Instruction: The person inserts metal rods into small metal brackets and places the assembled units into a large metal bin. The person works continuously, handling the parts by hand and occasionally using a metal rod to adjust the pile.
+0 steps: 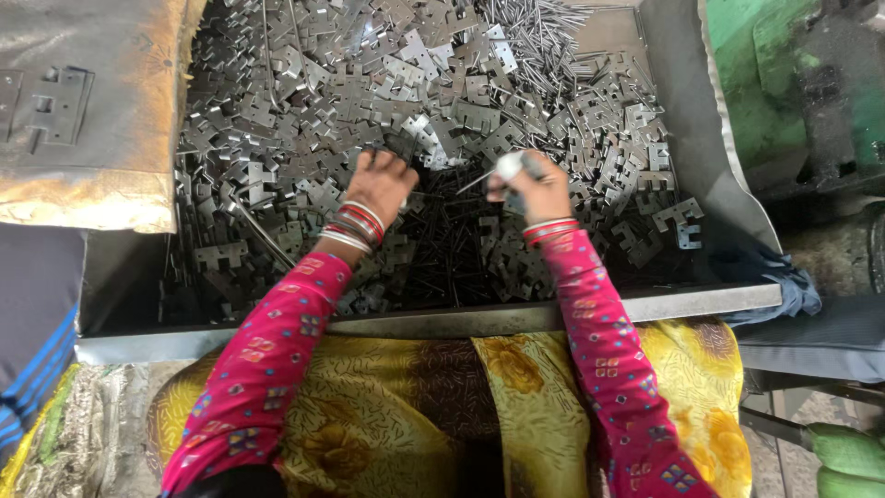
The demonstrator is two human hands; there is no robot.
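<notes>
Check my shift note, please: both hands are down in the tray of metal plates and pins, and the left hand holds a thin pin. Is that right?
Wrong hand. In the head view the right hand holds the thin pin; the left hand rests on the metal plates. Both are in the tray.

The left hand [383, 184] digs into stamped metal plates [304, 92] at eleven o'clock; the right hand [535, 189] pinches a thin pin [475, 180]. Loose pins [442, 249] lie between them in the tray [553, 314].
</notes>
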